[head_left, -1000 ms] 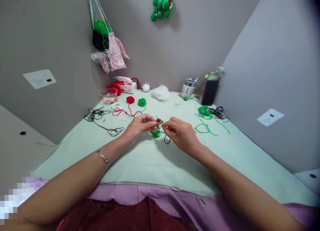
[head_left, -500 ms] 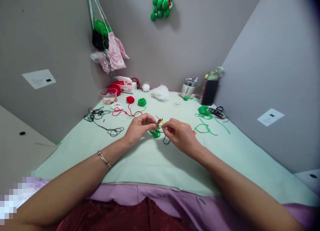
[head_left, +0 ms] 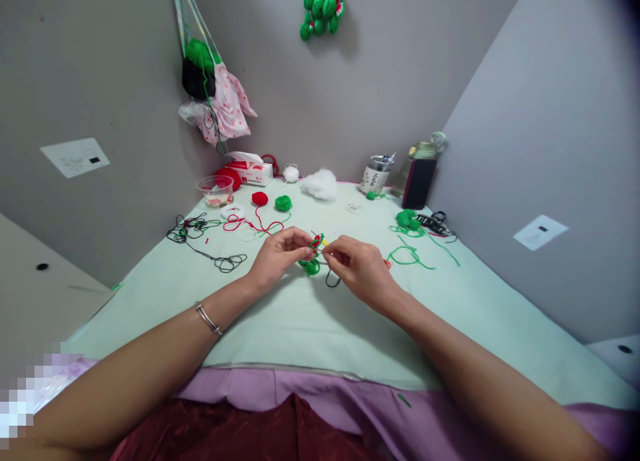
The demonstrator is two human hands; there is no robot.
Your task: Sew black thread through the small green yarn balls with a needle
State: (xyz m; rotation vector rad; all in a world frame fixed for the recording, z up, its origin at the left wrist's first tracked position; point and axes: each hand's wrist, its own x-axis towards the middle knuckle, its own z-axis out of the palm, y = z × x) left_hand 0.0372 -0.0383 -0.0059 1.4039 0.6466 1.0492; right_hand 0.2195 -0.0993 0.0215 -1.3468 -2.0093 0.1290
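Note:
My left hand is closed in a pinch on a small red and green crochet piece above the middle of the table. Green yarn hangs bunched below its fingertips. My right hand is closed beside it, fingers curled round what looks like a crochet hook; only a bit of yellow handle shows, and an orange end pokes out behind the hand. A thin dark tip sticks out past the crochet piece. A loop of black yarn dangles between the hands.
Behind my hands lie a red yarn ball, a green yarn ball and white stuffing. Tangled black yarn is at left, green yarn at right. A phone leans near a can. A tissue box stands back left.
The crochet piece has turned slightly in my left fingers, and more of the yellow handle shows at my right fingertips. Both hands stay almost in place; the view has shifted a little.

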